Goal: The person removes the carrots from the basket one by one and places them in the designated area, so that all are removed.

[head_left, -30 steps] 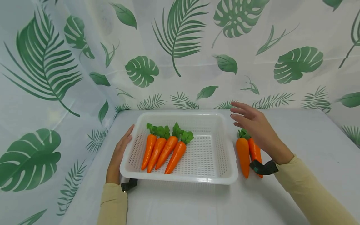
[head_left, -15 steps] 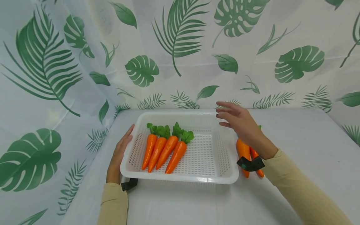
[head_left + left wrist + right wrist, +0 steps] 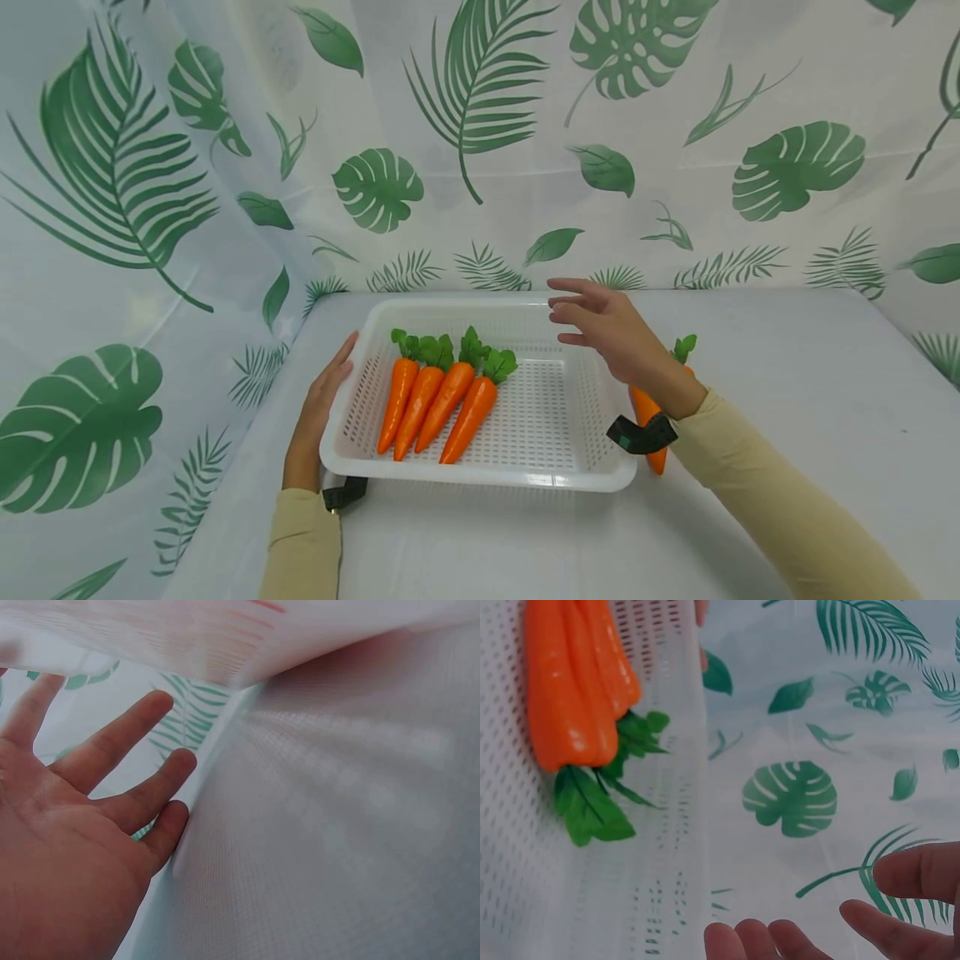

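Note:
A white plastic basket [image 3: 480, 477] stands on the table and holds several orange carrots [image 3: 470, 417] with green leafy tops, side by side in its left half. Along the basket's left wall lies my left hand [image 3: 317, 408], its fingers extended. The left wrist view shows that palm [image 3: 67, 855] with spread fingers beside the pale basket wall. Over the basket's right rim hovers my right hand [image 3: 618, 337], fingers loosely bent and apart, holding nothing. Under its wrist, right of the basket, more carrots [image 3: 658, 461] lie on the table, partly hidden by the arm.
The table [image 3: 810, 433] has a pale cover that stretches right of the basket. Behind and to the left hangs a white curtain [image 3: 517, 217] printed with green leaves. A black camera band [image 3: 642, 435] sits on my right wrist.
My right hand has moved left, from above the loose carrots to over the basket's right rim. The left hand, the basket and the carrots stay where they were.

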A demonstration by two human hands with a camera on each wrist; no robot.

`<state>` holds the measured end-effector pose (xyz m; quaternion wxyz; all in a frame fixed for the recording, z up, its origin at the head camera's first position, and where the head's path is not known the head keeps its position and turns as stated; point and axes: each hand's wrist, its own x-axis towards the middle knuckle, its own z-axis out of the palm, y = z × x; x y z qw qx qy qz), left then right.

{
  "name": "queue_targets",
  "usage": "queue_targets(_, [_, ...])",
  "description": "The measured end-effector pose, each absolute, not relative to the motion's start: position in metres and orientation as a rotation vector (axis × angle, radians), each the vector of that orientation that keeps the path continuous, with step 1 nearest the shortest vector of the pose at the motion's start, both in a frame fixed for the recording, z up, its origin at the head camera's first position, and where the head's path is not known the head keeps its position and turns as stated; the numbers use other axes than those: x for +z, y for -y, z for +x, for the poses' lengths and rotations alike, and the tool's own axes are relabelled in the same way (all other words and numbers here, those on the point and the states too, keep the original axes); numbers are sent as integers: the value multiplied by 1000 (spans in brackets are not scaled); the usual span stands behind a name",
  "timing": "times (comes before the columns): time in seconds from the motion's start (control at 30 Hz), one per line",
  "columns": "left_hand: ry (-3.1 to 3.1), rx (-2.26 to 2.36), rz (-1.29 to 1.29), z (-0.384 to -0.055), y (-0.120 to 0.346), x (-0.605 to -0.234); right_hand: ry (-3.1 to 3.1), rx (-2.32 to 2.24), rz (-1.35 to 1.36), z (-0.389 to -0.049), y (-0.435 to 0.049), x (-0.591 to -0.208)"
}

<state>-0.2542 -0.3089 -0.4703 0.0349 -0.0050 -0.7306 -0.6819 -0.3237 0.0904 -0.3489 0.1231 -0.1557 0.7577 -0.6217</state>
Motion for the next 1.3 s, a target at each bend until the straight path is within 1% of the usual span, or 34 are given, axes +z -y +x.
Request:
queue_targets(0.33, [2247, -2079, -31, -254, 309, -471, -2223, -1630, -499, -327, -77, -362])
queue_targets(0.63, [2234, -2095, -41, -255, 311, -472, -2218, -1533, -478, -329, -63, -369])
queue_targets(1.0, [2240, -2086, -23, -256, 311, -473, -2258, -1383, -458, -326, -45, -384])
queue_targets(1.3, [2242, -2102, -27, -257, 311, -473, -2217, -1287, -455, -320, -37, -385])
